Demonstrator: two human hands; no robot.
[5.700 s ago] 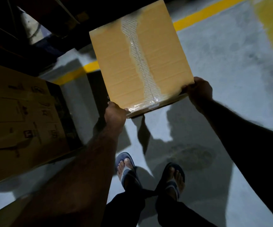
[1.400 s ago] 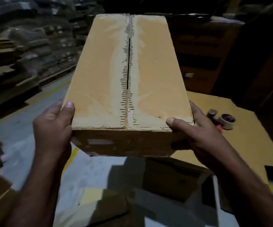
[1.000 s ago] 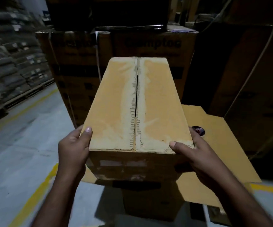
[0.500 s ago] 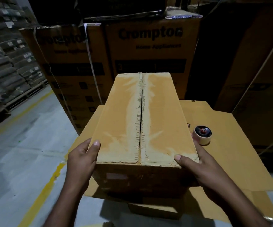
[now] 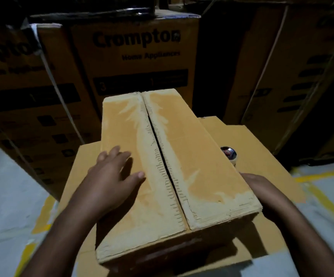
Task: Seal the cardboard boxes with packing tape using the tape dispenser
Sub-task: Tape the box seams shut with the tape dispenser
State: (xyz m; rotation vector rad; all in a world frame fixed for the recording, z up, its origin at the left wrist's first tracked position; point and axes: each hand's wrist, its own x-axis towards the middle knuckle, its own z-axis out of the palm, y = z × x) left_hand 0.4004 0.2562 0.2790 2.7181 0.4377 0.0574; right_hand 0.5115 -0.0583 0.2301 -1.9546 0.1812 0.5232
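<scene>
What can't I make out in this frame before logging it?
Tape dispenser: head view, mostly hidden behind the box at its right edge.
Right hand: head view, fingers hidden by the box side, grip unclear.
Box contents: covered by the flaps.
Small print on Crompton carton: dark and blurred.

The long tan cardboard box (image 5: pixel 198 156) is matt, its paper skin torn pale and rough along the seam, baring corrugation. The flat brown cardboard surface (image 5: pixel 262 154) beneath looks smooth and matt. The pale tape roll (image 5: pixel 230 156) has a glossy core.
</scene>
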